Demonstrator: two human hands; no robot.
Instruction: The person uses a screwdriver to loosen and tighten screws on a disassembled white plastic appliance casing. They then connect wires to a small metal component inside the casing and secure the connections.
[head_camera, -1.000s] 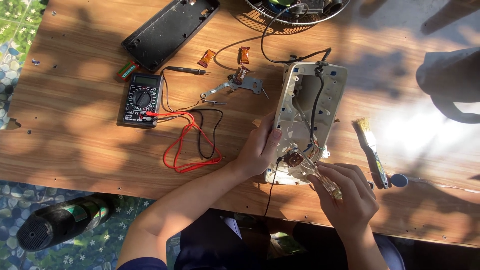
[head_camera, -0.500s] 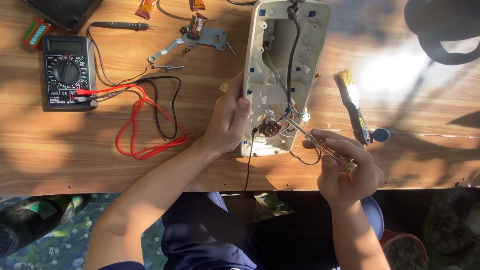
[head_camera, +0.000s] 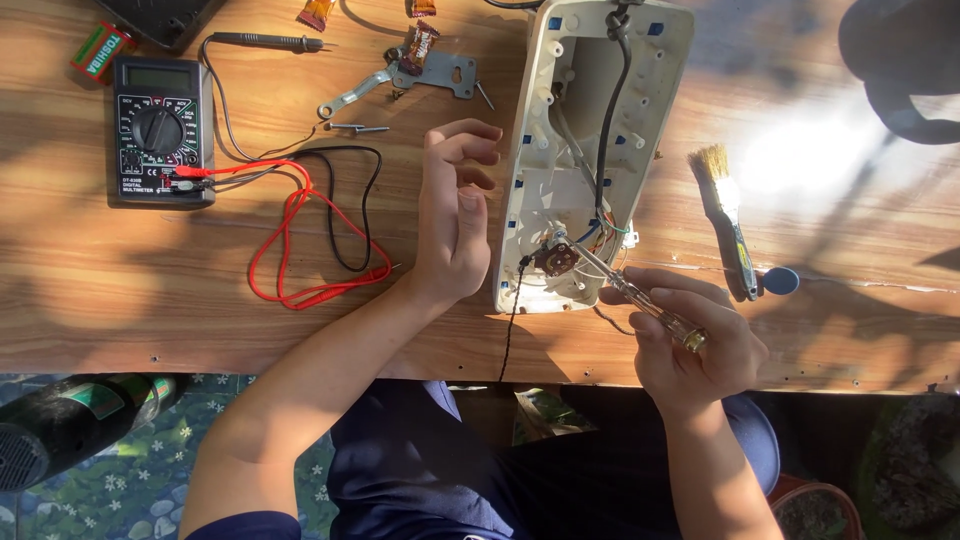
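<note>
An opened white plastic housing (head_camera: 560, 190) lies on the wooden table (head_camera: 120, 300), with black and coloured wires and a small brown round switch (head_camera: 556, 259) inside. My right hand (head_camera: 690, 345) grips a clear-handled screwdriver (head_camera: 640, 300); its tip reaches the switch at the housing's near end. My left hand (head_camera: 455, 215) rests flat against the housing's left wall, fingers apart and slightly curled, holding nothing.
A black multimeter (head_camera: 160, 130) with red and black leads (head_camera: 310, 230) sits at the left. A metal bracket (head_camera: 425, 75) and loose screws lie above my left hand. A small brush (head_camera: 725, 215) lies right of the housing. A dark fan base (head_camera: 70, 425) is on the floor.
The view has drawn closer to the table. My left hand has slid up along the housing's left side and opened. The screwdriver stays at the switch.
</note>
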